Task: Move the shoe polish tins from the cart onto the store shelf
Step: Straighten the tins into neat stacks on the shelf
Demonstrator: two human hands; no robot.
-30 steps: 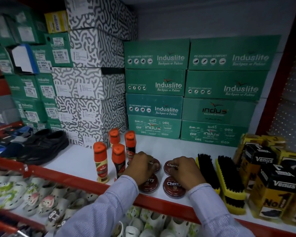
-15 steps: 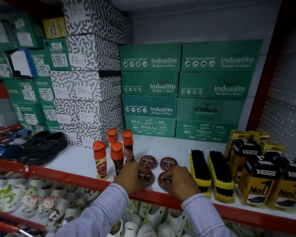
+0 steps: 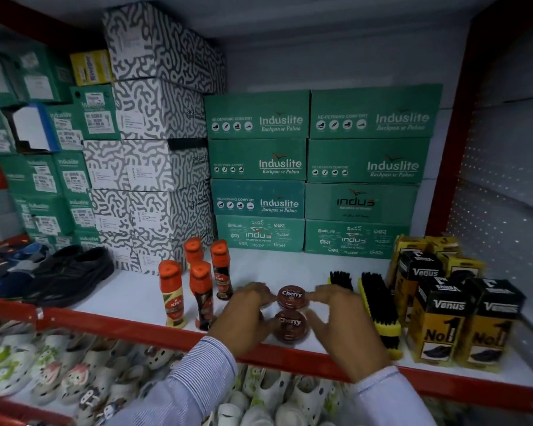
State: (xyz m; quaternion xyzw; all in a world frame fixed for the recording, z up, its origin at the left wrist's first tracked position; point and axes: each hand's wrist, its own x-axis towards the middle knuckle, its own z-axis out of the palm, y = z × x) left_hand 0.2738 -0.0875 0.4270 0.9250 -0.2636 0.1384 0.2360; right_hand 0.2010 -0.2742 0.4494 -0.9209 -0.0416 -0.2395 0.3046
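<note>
The left hand hides tins beneath it; both hands' fingers are motion-blurred.

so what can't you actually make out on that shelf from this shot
- Head view: the left tins are hidden under the left hand; only two Cherry tins show clearly.
- Fingertips of the right hand are motion-blurred, so contact with the tins is unclear.
- The brushes are partly covered by the right hand.
- The cart is out of frame.

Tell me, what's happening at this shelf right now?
A person is arranging Cherry polish tins on the shelf, between the polish bottles and the brushes. Two tins, back tin and front tin, sit in plain view. The left hand and right hand flank them with open fingers, gripping nothing visible.
</note>
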